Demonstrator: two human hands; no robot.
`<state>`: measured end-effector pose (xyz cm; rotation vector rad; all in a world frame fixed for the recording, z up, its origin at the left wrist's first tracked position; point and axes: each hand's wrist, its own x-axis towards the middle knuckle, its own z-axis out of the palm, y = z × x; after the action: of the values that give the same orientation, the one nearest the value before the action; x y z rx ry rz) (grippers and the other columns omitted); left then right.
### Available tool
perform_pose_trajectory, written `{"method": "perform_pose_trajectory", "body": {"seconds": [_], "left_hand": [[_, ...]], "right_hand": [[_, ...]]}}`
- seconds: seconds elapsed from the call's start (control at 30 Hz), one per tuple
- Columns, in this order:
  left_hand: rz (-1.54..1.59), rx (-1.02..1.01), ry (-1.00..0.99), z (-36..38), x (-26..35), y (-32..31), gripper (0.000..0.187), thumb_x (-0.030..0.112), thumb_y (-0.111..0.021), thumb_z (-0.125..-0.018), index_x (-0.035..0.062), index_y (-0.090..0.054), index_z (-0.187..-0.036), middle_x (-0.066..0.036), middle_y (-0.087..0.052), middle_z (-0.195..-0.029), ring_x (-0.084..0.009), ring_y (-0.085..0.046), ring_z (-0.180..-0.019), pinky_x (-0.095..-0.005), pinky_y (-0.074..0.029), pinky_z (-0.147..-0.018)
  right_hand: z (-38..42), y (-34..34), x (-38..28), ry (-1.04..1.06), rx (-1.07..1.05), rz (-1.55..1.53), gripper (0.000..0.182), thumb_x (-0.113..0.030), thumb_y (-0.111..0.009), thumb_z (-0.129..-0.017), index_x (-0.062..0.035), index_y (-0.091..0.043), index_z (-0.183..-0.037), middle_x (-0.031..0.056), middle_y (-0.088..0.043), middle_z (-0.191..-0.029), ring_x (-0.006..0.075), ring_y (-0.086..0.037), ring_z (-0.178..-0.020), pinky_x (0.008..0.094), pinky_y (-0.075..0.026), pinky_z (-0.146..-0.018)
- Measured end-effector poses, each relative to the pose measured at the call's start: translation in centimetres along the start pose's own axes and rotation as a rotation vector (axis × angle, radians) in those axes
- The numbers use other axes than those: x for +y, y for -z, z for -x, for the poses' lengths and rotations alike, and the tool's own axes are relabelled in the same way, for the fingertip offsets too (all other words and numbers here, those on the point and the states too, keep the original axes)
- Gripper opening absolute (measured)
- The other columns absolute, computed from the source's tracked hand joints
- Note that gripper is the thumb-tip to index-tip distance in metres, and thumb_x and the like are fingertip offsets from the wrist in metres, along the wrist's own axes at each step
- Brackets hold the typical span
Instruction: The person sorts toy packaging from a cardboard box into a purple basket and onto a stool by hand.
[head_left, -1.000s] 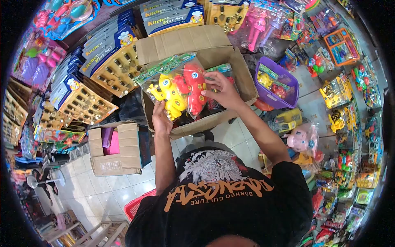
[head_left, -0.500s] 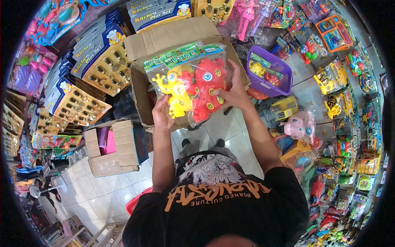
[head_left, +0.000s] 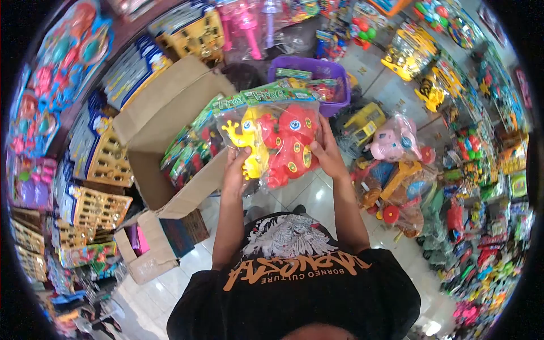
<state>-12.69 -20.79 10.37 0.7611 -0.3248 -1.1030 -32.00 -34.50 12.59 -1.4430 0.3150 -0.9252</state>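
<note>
Clear plastic packs of frog toys [head_left: 289, 144], with a green printed header, are held up in front of my chest. A yellow frog shows on the left and red ones on the right. My left hand [head_left: 235, 167] grips the lower left edge, its thumb over the plastic near the yellow frog. My right hand [head_left: 330, 154] is closed on the right edge, thumb on the front. Just left of the packs is an open cardboard box [head_left: 144, 173] with more green-headed packs [head_left: 190, 144] inside.
Behind the packs stands a purple basket [head_left: 347, 85] holding similar packs. A smaller carton [head_left: 153, 266] sits at the lower left. Kitchen play sets [head_left: 107, 153] line the left side. Bagged toys, among them a pink one [head_left: 394, 139], and hanging goods fill the right.
The view has turned to the right. The frog packs, earlier over the cardboard box, are now to its right, still in both hands. More packs inside the box have come into sight.
</note>
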Motion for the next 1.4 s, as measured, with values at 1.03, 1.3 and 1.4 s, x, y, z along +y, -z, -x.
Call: {"method": "perform_pose_trajectory", "body": {"seconds": [1.03, 1.3, 1.4], "left_hand": [[-0.538, -0.493, 0.462, -20.1, -21.6, -13.4, 0.04, 0.021, -0.064, -0.084, 0.0011, -0.05, -0.117, -0.004, -0.059, -0.106, -0.0113, -0.054, -0.096, -0.0265, -0.043, -0.083], [-0.404, -0.595, 0.598, -29.1, -24.5, -13.7, 0.054, 0.018, -0.06, -0.086, 0.0021, -0.037, -0.132, -0.005, -0.051, -0.122, -0.0116, -0.05, -0.106, -0.0267, -0.041, -0.09], [-0.314, -0.518, 0.692, -30.3, -23.7, -13.8, 0.053, 0.009, -0.056, -0.086, 0.0045, -0.033, -0.134, -0.005, -0.049, -0.124, -0.0131, -0.052, -0.106, -0.0277, -0.045, -0.087]], "right_hand": [[7.0, 20.5, 1.2, -0.175, 1.119, -0.112, 0.059, -0.017, -0.068, -0.078, -0.003, -0.037, -0.126, 0.0097, -0.05, -0.117, 0.018, -0.051, -0.106, 0.0318, -0.044, -0.089], [-2.5, 23.4, 3.7, -0.172, 1.122, 0.071, 0.063, -0.015, -0.07, -0.077, -0.0035, -0.033, -0.127, 0.0128, -0.048, -0.119, 0.0205, -0.049, -0.109, 0.033, -0.044, -0.09], [-4.1, 23.9, 4.9, -0.178, 1.063, 0.152, 0.066, -0.015, -0.069, -0.077, -0.005, -0.03, -0.129, 0.0144, -0.044, -0.124, 0.0234, -0.046, -0.113, 0.0339, -0.042, -0.093]]}}
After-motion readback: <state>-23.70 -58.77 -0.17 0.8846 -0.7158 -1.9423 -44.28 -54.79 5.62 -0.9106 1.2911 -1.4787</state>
